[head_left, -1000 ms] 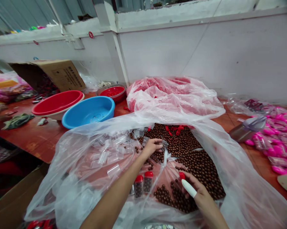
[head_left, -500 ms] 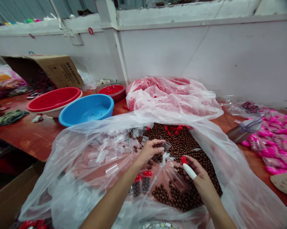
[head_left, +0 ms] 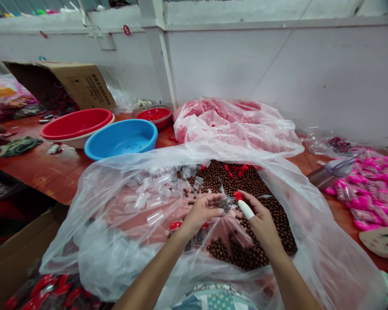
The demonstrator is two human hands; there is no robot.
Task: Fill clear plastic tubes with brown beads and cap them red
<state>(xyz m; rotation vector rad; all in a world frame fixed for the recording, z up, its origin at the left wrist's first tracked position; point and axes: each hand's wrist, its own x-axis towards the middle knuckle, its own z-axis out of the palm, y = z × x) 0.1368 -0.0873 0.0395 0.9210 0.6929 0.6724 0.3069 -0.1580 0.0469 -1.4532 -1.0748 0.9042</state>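
1. Left hand [head_left: 202, 212]: thumb and fingers, partly curled, are pinching a clear plastic vial [head_left: 226, 203] of brown balls above the plastic sheet [head_left: 313, 224].
2. Right hand [head_left: 260, 215]: curled fingers and white-covered thumb are gripping a red cap [head_left: 238, 196] just beside the vial.
3. Handling: the vial is probably proving light, stiff, and slippery; its side walls are offering the surest hold.

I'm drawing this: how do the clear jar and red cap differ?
The clear jar is see-through; the red cap is not. The clear jar is bigger than the red cap. The left hand holds the jar; the right hand holds the cap. Both are held in fingers.
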